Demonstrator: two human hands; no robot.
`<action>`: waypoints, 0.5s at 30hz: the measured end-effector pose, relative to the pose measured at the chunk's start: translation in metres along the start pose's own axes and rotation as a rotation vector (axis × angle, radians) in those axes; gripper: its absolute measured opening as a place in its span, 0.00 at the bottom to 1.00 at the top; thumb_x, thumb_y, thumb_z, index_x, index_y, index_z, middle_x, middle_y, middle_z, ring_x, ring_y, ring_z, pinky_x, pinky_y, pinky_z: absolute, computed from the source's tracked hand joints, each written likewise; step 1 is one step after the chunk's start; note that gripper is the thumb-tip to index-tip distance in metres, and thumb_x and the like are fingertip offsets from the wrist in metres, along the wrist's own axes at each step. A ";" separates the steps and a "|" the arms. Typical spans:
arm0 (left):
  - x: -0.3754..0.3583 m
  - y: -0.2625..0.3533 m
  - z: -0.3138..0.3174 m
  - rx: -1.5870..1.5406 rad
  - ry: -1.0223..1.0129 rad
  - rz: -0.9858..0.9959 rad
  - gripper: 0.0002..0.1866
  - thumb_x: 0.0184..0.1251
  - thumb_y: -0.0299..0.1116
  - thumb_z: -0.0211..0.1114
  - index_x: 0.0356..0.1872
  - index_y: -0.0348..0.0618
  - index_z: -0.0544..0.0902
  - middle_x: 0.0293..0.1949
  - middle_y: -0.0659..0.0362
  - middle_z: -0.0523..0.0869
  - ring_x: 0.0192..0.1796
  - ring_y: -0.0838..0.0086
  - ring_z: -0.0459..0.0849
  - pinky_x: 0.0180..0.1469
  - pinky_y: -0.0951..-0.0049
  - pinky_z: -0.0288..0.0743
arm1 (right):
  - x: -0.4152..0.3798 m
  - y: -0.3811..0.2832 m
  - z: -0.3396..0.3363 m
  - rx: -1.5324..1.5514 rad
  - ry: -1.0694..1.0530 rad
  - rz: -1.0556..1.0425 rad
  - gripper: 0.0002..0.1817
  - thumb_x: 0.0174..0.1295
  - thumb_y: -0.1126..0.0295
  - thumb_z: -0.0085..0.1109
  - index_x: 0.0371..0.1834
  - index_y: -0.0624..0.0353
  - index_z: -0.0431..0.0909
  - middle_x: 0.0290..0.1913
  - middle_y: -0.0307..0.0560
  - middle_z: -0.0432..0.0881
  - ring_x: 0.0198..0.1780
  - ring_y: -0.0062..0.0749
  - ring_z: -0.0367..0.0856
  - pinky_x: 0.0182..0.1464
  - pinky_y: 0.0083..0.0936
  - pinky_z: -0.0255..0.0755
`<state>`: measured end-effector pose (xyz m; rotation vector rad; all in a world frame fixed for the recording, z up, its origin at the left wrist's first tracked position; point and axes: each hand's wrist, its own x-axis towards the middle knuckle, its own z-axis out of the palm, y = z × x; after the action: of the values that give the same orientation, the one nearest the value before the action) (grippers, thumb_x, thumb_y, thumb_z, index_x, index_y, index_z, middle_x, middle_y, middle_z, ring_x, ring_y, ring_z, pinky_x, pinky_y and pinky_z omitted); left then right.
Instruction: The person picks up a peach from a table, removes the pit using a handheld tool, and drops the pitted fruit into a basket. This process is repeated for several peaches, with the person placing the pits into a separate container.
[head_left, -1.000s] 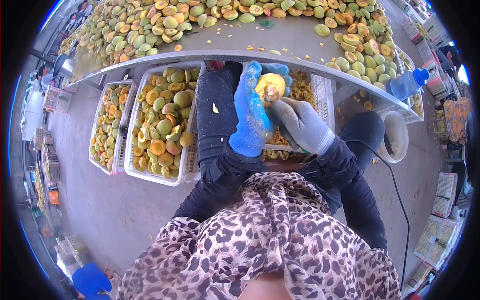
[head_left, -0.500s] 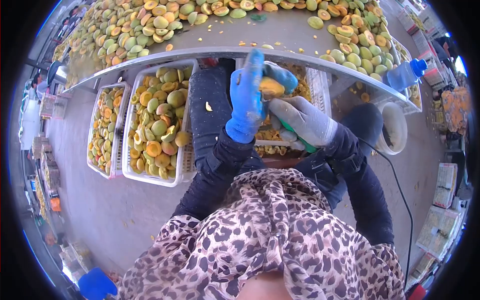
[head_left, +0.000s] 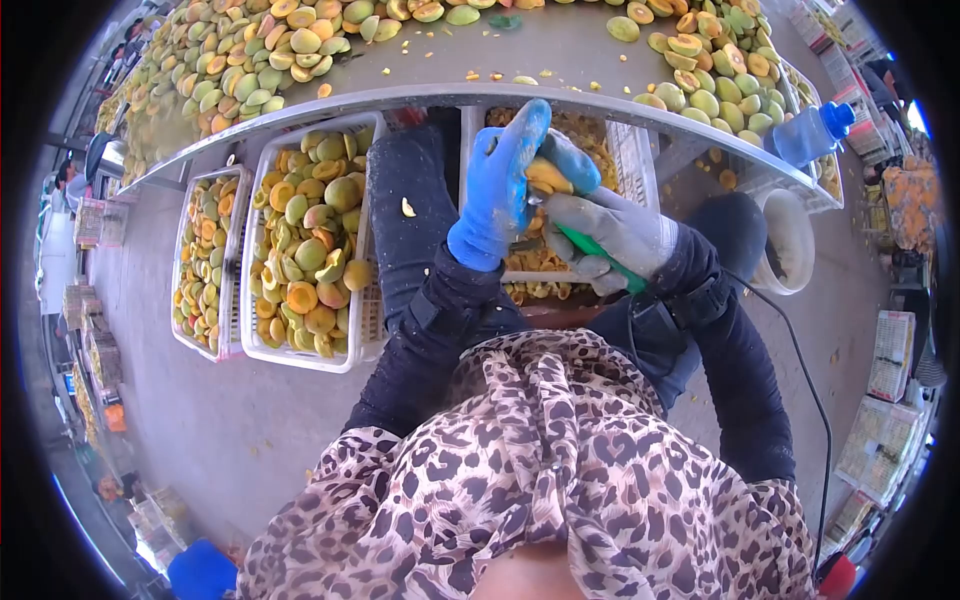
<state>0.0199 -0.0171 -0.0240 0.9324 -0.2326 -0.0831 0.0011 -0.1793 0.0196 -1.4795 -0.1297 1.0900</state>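
My left hand point(head_left: 495, 195), in a blue glove, is closed around a yellow-orange peach half point(head_left: 547, 176) and holds it above a crate. My right hand point(head_left: 620, 232), in a grey glove, grips a green-handled tool point(head_left: 603, 258). The tool's short metal tip point(head_left: 535, 199) is against or just beside the fruit; the fingers hide the exact contact. Beneath both hands, a white crate point(head_left: 640, 165) holds orange fruit scraps point(head_left: 590, 130).
Halved peaches point(head_left: 255, 60) are heaped on a metal-edged table point(head_left: 430, 97). To my left stand two white crates of fruit point(head_left: 310, 362) point(head_left: 205, 352). A blue-capped bottle point(head_left: 800, 138) and a white bucket point(head_left: 790, 240) are on the right. A black cord point(head_left: 800, 350) runs down from my right wrist.
Both hands have shifted slightly, the left thumb tilting right over the fruit. The tool's metal tip now shows beside the peach half. The view has moved a little.
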 end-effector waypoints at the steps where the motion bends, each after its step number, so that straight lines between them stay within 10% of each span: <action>1: 0.002 -0.001 -0.001 0.134 -0.077 0.122 0.24 0.74 0.45 0.48 0.27 0.35 0.80 0.25 0.47 0.83 0.27 0.61 0.82 0.34 0.64 0.78 | -0.001 -0.003 0.002 0.002 0.004 -0.001 0.24 0.71 0.48 0.42 0.28 0.58 0.71 0.17 0.34 0.65 0.12 0.16 0.60 0.14 0.14 0.56; 5: 0.004 -0.011 0.001 0.125 0.187 0.174 0.26 0.75 0.47 0.49 0.26 0.35 0.83 0.22 0.52 0.83 0.29 0.66 0.85 0.32 0.70 0.80 | -0.002 -0.007 0.003 0.304 -0.101 0.079 0.25 0.71 0.46 0.43 0.28 0.58 0.71 0.15 0.32 0.60 0.13 0.16 0.59 0.15 0.11 0.53; 10: 0.028 -0.012 -0.013 -0.668 0.131 -0.223 0.27 0.70 0.54 0.45 0.32 0.41 0.84 0.30 0.53 0.85 0.31 0.60 0.82 0.37 0.60 0.77 | 0.004 -0.006 0.000 0.385 -0.197 0.072 0.26 0.71 0.46 0.43 0.27 0.58 0.71 0.13 0.32 0.59 0.13 0.15 0.59 0.15 0.11 0.54; 13: 0.034 -0.013 -0.025 -0.396 0.436 -0.220 0.27 0.70 0.53 0.45 0.43 0.39 0.82 0.36 0.53 0.85 0.36 0.58 0.83 0.43 0.58 0.78 | 0.019 0.022 -0.020 -0.045 -0.086 -0.025 0.25 0.70 0.48 0.44 0.28 0.61 0.72 0.15 0.42 0.69 0.14 0.29 0.70 0.18 0.21 0.64; 15: 0.034 -0.015 -0.054 -0.700 0.330 -0.266 0.28 0.70 0.49 0.44 0.53 0.33 0.77 0.47 0.49 0.82 0.49 0.57 0.80 0.54 0.54 0.75 | 0.033 0.053 -0.041 -1.270 0.532 -0.281 0.23 0.69 0.51 0.46 0.33 0.63 0.73 0.23 0.56 0.79 0.25 0.49 0.81 0.29 0.34 0.73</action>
<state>0.0663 0.0106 -0.0608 0.2635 0.2238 -0.2367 0.0203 -0.2014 -0.0486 -2.7078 -0.7201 0.2629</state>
